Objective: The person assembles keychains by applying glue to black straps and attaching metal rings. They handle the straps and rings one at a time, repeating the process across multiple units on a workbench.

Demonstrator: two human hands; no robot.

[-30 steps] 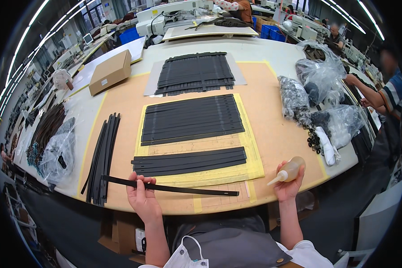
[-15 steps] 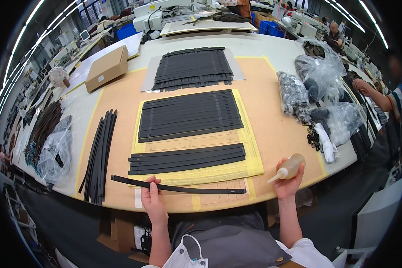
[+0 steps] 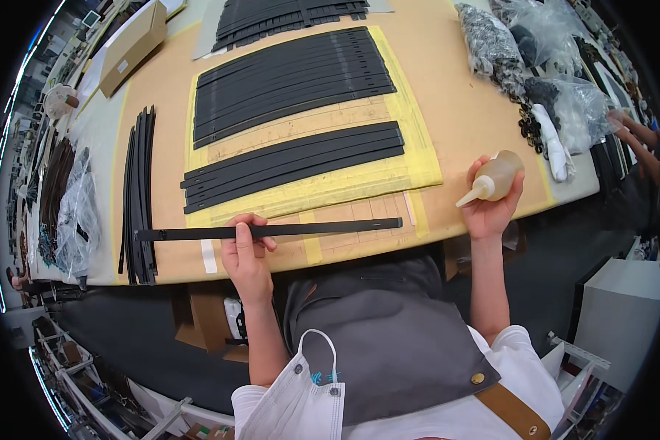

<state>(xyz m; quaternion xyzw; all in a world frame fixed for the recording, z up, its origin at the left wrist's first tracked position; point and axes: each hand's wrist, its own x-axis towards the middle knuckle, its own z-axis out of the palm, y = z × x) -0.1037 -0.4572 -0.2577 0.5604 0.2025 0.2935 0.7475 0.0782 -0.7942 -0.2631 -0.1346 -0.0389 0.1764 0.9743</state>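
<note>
My left hand (image 3: 246, 253) pinches a long, thin black strap strip (image 3: 271, 231) near its middle, thumb under and fingers curled over the top; the strip lies level along the near edge of the tan work table (image 3: 462, 110), running well past my hand on both sides. My right hand (image 3: 491, 205) is wrapped around a small translucent squeeze bottle with a pale nozzle (image 3: 491, 180), held just off the table's edge, nozzle tilted down and toward my left hand. Between and just beyond the two hands sits a yellow mat (image 3: 418, 158) carrying a near row of black strips (image 3: 293, 165), and farther out a larger row of the same black strips (image 3: 293, 81). Outward from my left hand, a bundle of black strips (image 3: 139, 194) lies lengthwise, with a crumpled clear plastic bag (image 3: 77, 213) past it. Beyond my right hand I note clear bags of dark small parts (image 3: 565, 95) and a white roll (image 3: 554, 147). Another person's hand (image 3: 631, 132) reaches in from the far right side. A brown cardboard box (image 3: 132, 48) rests far out, beyond my left hand. A white face mask (image 3: 297, 400) hangs at my chest over a grey apron (image 3: 389, 337).
</note>
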